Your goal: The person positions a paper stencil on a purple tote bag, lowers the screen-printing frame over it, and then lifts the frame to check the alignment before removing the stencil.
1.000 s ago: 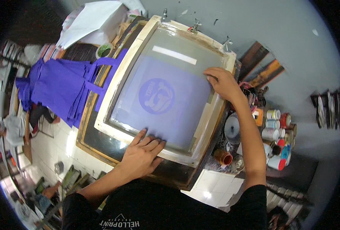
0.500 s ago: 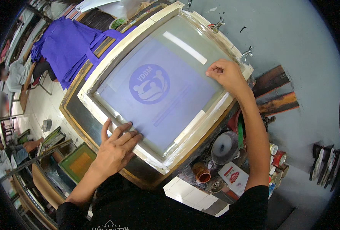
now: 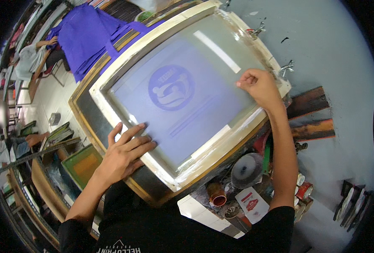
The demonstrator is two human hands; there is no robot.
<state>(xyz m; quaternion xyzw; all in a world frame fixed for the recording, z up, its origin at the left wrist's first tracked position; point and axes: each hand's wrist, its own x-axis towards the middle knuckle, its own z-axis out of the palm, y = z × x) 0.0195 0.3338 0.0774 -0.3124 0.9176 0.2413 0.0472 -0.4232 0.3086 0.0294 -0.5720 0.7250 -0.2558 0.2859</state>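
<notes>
A white-edged printing screen [image 3: 152,45] lies tilted on a dark board [image 3: 95,119] with a wooden edge. Purple fabric shows through its mesh [image 3: 199,90], which bears a round emblem [image 3: 171,87] and fainter lines below it. My left hand [image 3: 128,147] rests across the near-left rail, fingers spread and tips over the inner edge. Above the mesh's right part, my right hand [image 3: 257,86] is closed, thumb and fingertips pinched together; anything between them is too small to make out. A white strip [image 3: 216,51] lies on the mesh beside that hand.
Purple fabric bags [image 3: 88,36] are piled at the far left, near a seated person [image 3: 31,61]. Wing-nut clamps [image 3: 287,68] line the screen's far-right side. At the near right are a round lid [image 3: 246,170], a brown jar [image 3: 217,195] and several cans [image 3: 304,190].
The view has shifted, so the screen appears slightly higher and further right. My left fingers have spread a little more; my right hand stays pinched over the same part of the mesh.
</notes>
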